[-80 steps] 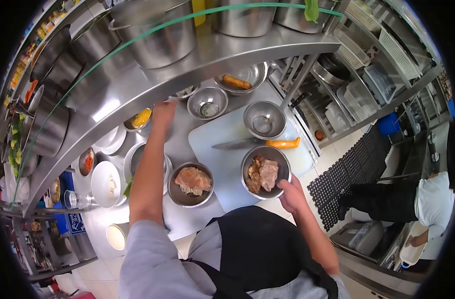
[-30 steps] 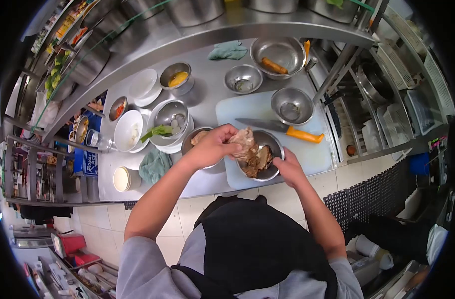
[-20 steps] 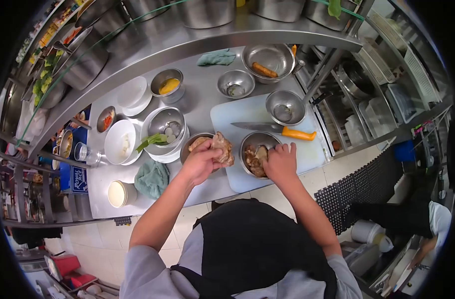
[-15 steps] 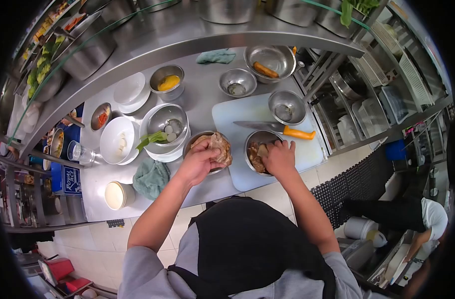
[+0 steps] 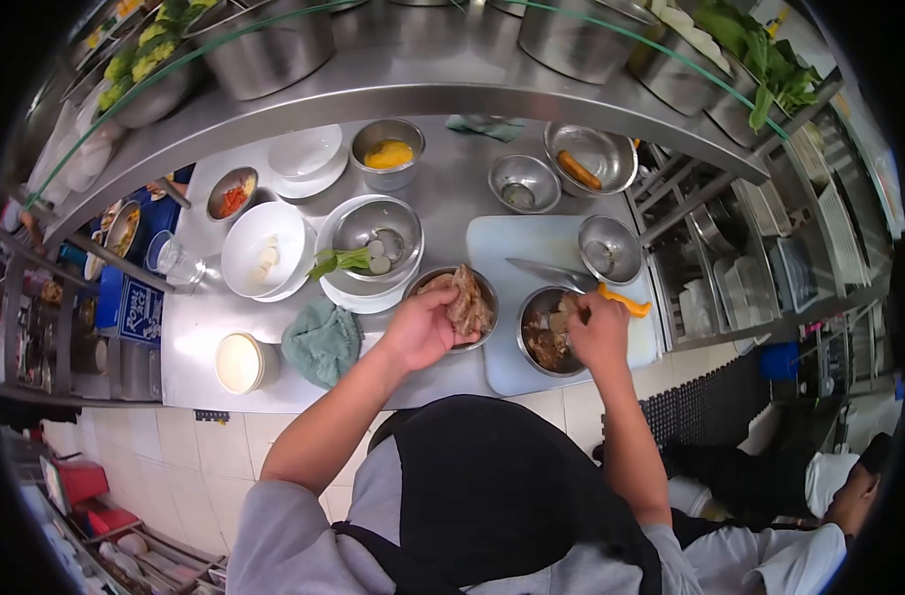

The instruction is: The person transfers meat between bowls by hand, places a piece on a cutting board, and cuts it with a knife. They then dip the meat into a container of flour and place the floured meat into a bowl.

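My left hand [image 5: 421,329] is closed around a brown, ragged piece of meat [image 5: 469,301], palm turned partly up. It hovers over a steel bowl [image 5: 490,290] that the hand and meat partly cover. My right hand [image 5: 599,339] is at a second steel bowl [image 5: 523,345] on the cutting board, fingers pinched on a small brownish-grey piece at its rim. Dark brown meat pieces [image 5: 549,349] lie inside that bowl. Just behind it rests a knife [image 5: 552,274] with an orange handle [image 5: 626,300].
White plates with a steel bowl [image 5: 375,233] holding greens stand left of my left hand. A green cloth [image 5: 321,342] and a round tub [image 5: 244,363] are near the front edge. The cutting board [image 5: 507,382] lies right. A person [image 5: 819,486] is at lower right.
My view has shifted, so the table sits further right. My left hand has turned its palm more upward with the meat. My right hand has lifted slightly in the bowl. The person at right appears closer.
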### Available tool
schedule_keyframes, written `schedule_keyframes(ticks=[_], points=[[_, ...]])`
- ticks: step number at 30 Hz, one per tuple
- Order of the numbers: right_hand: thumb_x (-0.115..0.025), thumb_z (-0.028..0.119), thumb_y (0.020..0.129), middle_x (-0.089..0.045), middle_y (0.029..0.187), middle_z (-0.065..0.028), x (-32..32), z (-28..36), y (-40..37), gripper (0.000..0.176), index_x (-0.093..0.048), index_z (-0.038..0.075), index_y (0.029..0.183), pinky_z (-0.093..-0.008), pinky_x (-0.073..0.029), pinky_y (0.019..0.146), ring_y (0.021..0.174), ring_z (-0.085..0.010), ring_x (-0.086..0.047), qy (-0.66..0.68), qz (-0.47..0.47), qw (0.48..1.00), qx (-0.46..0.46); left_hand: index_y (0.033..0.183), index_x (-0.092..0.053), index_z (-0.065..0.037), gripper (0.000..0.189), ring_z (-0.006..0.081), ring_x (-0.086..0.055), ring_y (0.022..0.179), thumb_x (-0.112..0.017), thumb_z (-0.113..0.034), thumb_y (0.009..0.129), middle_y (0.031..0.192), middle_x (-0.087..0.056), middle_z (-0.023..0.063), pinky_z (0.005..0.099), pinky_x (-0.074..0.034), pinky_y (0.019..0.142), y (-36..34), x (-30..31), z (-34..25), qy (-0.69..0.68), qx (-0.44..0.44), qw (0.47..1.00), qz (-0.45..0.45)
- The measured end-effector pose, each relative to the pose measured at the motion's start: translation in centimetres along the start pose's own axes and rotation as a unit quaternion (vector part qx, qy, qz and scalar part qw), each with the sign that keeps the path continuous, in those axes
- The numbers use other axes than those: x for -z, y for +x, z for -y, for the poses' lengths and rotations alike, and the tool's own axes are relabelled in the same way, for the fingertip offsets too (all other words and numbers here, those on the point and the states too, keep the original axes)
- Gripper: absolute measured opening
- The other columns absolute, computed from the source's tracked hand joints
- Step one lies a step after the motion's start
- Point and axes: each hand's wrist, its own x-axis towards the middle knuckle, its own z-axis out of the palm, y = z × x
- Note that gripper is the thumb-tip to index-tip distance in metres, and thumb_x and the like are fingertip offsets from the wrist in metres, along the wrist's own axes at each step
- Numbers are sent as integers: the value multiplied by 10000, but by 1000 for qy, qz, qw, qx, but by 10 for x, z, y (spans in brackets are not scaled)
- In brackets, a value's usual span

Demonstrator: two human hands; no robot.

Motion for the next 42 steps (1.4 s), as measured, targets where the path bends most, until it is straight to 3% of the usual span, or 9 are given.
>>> schedule_keyframes(ticks=[3, 10, 12, 16, 20, 28, 30, 39, 42], points=[[-681, 190, 821, -702, 941, -189, 10, 8, 15, 218, -650, -3, 918, -364, -523, 744, 830, -362, -656, 202, 37, 978, -49, 1233, -546, -59, 272, 301, -666, 1039, -455, -222, 1035, 1135, -665, 127, 507, -547, 922, 2, 7, 5, -26, -20, 999, 20], [-697, 246, 833, -707, 922, -188, -3, 88, 50, 297, -668, -10, 982, -365, -512, 837, 853, -358, -657, 494, 273, 825, -21, 1211, -570, -19, 354, 354, -606, 1196, -387, -277, 1054, 1304, -617, 175, 510, -515, 971, -10, -15, -4, -68, -77, 994, 24], [-704, 325, 818, -717, 935, -172, -33, 82, 52, 398, -676, 8, 1056, -415, -493, 904, 916, -344, -674, 141, 166, 966, 140, 1223, -566, -22, 364, 361, -621, 1172, -377, -284, 1056, 1289, -621, 191, 514, -516, 975, -17, -2, -9, -57, -106, 993, 2], [-690, 429, 778, -709, 853, -157, -86, 81, 28, 467, -685, 14, 993, -439, -432, 906, 889, -302, -648, -107, 114, 936, 315, 1238, -545, -5, 262, 281, -658, 1073, -495, -117, 1007, 1166, -654, 151, 426, -522, 980, -38, -15, -14, 117, -156, 964, -181], [-670, 368, 784, -724, 887, -181, -86, 96, 41, 405, -689, 16, 983, -463, -370, 1002, 903, -293, -676, -102, 240, 934, 246, 1227, -568, 11, 258, 151, -622, 1011, -548, -64, 981, 1127, -646, 90, 310, -498, 916, -37, 10, -10, 295, -196, 900, -253], [-600, 330, 823, -680, 883, -279, -29, 74, 60, 379, -682, -32, 897, -477, -528, 786, 859, -427, -675, 192, 194, 961, 44, 1369, -508, -29, 422, 249, -611, 1128, -592, -120, 966, 1243, -621, 147, 351, -477, 994, -30, 1, -10, 504, -189, 820, -194], [-583, 245, 838, -707, 871, -220, -10, 53, 58, 317, -699, -34, 930, -400, -534, 758, 799, -313, -699, 285, 151, 947, 6, 1361, -530, -58, 439, 280, -597, 1199, -615, -86, 931, 1311, -611, 162, 367, -490, 1003, -38, -11, -11, 756, -244, 587, -155], [-522, 99, 883, -704, 996, -47, 62, -63, -1, 330, -681, -62, 1123, -265, -510, 782, 877, -106, -635, 508, -65, 846, -148, 1091, -682, -35, 267, 360, -612, 1120, -683, -105, 834, 1175, -658, 144, 449, -506, 977, -30, -99, -69, 810, -407, 416, -65], [-524, 99, 896, -676, 900, -30, 63, -93, -25, 252, -690, -46, 1018, -264, -489, 709, 789, -93, -600, 418, -107, 888, -160, 1024, -675, -31, 216, 350, -632, 1051, -689, -104, 821, 1070, -676, 128, 454, -526, 908, -39, -130, -94, 789, -384, 473, -75]])
